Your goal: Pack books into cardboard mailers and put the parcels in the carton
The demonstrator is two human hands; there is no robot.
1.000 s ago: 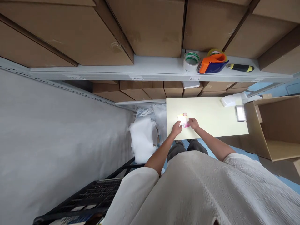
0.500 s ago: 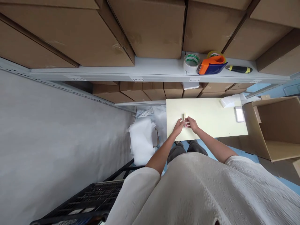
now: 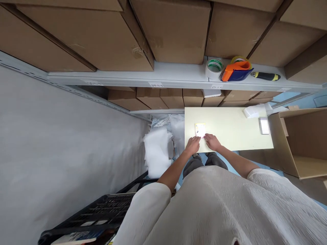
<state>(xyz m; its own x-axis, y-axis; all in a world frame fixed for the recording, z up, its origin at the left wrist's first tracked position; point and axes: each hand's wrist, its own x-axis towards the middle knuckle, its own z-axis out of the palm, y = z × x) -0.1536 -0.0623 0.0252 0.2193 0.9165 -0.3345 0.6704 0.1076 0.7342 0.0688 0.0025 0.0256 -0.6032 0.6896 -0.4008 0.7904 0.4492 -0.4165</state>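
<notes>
A small, square, white item (image 3: pixel 200 129) with a yellow far edge and a few printed marks lies face up, or nearly so, on a pale yellow board (image 3: pixel 235 131). It looks like a flat packet or pad; its exact kind is too small to make out. My left hand (image 3: pixel 193 144) grips its near left corner with closed fingers. At the near right corner, my right hand (image 3: pixel 213 141) pinches the same edge. The two hands' fingertips almost meet there.
Cardboard boxes (image 3: pixel 178 30) fill the shelves ahead. A tape roll (image 3: pixel 214 68), an orange-and-blue tape dispenser (image 3: pixel 236 70) and a utility knife (image 3: pixel 265 76) sit on the shelf edge. White foam sheets (image 3: pixel 157 151) are left, an open carton (image 3: pixel 306 136) right, a black crate (image 3: pixel 102 211) lower left.
The square item was upright on its edge between my hands; now it is tipped flat, printed face up. Both hands have moved to its near edge. The view has shifted slightly.
</notes>
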